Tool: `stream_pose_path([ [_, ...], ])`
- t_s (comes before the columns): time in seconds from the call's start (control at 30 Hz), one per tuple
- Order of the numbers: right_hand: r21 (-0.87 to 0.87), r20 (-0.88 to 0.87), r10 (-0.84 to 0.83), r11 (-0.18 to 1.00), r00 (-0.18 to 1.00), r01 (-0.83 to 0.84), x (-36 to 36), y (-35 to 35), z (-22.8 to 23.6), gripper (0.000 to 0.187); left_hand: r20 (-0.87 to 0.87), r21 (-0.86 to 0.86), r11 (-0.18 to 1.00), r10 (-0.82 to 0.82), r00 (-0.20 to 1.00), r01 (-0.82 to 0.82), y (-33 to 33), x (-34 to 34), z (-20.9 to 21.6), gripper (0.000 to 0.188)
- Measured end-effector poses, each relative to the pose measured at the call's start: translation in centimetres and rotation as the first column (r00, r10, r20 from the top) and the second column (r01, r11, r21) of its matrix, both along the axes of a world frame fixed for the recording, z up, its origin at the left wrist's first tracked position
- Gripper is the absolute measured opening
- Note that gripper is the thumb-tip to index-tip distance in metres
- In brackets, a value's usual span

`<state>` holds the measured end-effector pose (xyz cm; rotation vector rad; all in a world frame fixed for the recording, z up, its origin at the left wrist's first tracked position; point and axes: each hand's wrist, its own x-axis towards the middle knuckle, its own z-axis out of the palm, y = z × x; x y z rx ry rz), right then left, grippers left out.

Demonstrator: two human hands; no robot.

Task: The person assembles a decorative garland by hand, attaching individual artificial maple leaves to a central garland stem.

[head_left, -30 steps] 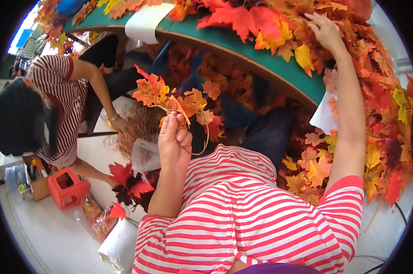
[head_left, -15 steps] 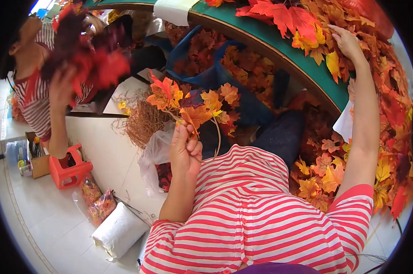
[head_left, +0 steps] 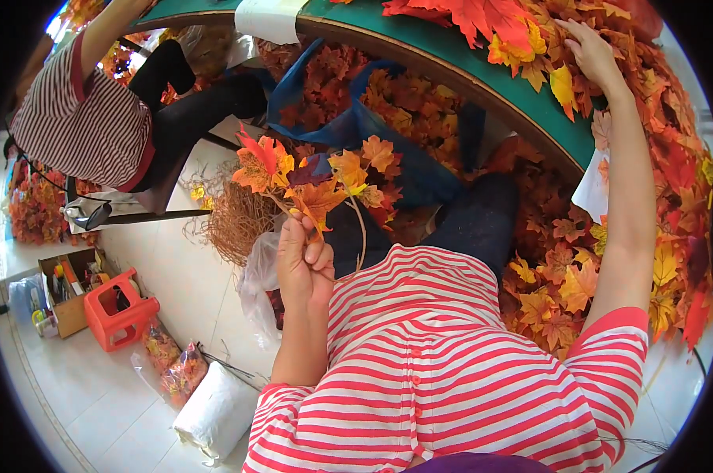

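Note:
A branch of artificial maple leaves (head_left: 318, 197), orange and yellow with a dark purple leaf, is pinched by its stem in my left hand (head_left: 305, 256), in front of my body. Its brown wired stem curves down beside my fingers. My right hand (head_left: 594, 57) reaches out at the far right, fingers stretched over a heap of orange fabric leaves (head_left: 648, 102) on the table. Just left of those fingers lie large red leaves (head_left: 482, 20) and a few yellow ones (head_left: 561, 87). Nothing shows in its grasp.
The curved green table edge (head_left: 451, 63) runs across the top. Beneath it, a blue bag (head_left: 356, 118) holds more leaves. A bundle of brown stems (head_left: 238, 217), a red stool (head_left: 120, 311), a cardboard box (head_left: 72, 288) and a white package (head_left: 218, 414) stand left, near a co-worker (head_left: 88, 126).
The co-worker has turned toward the table with an arm raised; the dark red leaves they held are out of sight. My view has shifted slightly; my hands hold nearly the same pose.

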<state>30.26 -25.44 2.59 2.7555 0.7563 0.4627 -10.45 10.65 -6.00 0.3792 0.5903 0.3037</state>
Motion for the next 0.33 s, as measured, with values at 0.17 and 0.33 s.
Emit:
stream_pose_path([
  [0.17, -0.114, -0.027, -0.107, 0.988, 0.994, 0.103, -0.1, -1.6, -0.7, 0.039, 0.004, 0.012, 1.0, -0.004, 1.0, 0.004, 0.0, -0.3, 0.1, 0.012],
  [0.33, -0.191, -0.022, -0.144, 0.972, 0.989, 0.137, -0.4, -2.7, -0.9, 0.042, 0.005, 0.019, 0.999, -0.03, 1.0, 0.03, -0.1, -0.6, 0.0, 0.011],
])
